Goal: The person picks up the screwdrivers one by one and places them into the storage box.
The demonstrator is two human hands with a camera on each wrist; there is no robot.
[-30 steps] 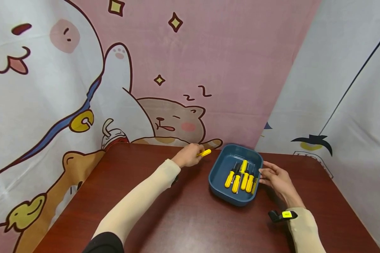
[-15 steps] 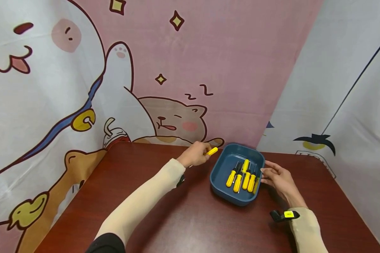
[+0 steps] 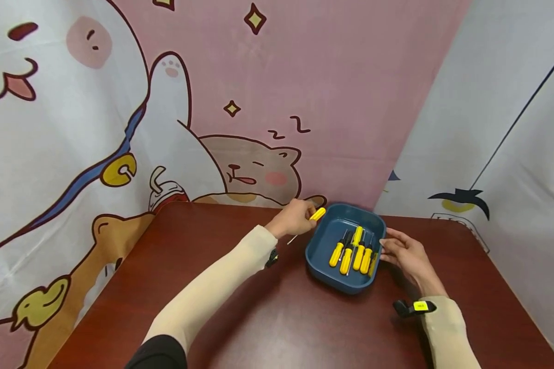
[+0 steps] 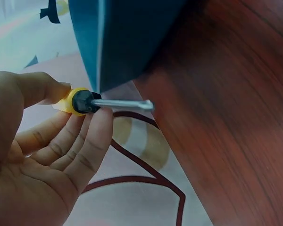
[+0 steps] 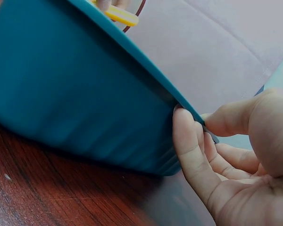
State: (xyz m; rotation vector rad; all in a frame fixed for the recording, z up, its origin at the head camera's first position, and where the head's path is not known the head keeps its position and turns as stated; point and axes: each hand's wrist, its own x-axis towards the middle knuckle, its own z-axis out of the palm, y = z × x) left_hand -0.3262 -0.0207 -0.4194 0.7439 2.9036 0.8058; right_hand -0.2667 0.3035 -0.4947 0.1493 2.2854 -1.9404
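Note:
My left hand (image 3: 294, 217) pinches a yellow-handled screwdriver (image 3: 319, 213) beside the left rim of a blue plastic bin (image 3: 332, 286). In the left wrist view, the thumb and fingers hold the yellow and black handle (image 4: 78, 100), and the metal shaft (image 4: 125, 104) sticks out from them. Several more yellow and black screwdrivers (image 3: 346, 260) lie inside the bin, toward its right side. My right hand (image 3: 408, 256) grips the bin's right rim. The right wrist view has the thumb above the rim (image 5: 146, 63) and fingers against the outer wall.
The bin stands on a dark reddish-brown table (image 3: 277, 318), near its back edge. Behind the table hangs a cloth (image 3: 341, 102) with cartoon animals, close to the left hand.
My left hand has moved right with the screwdriver, up to the bin's left rim. The right hand keeps its hold on the bin. The head view has tilted down slightly.

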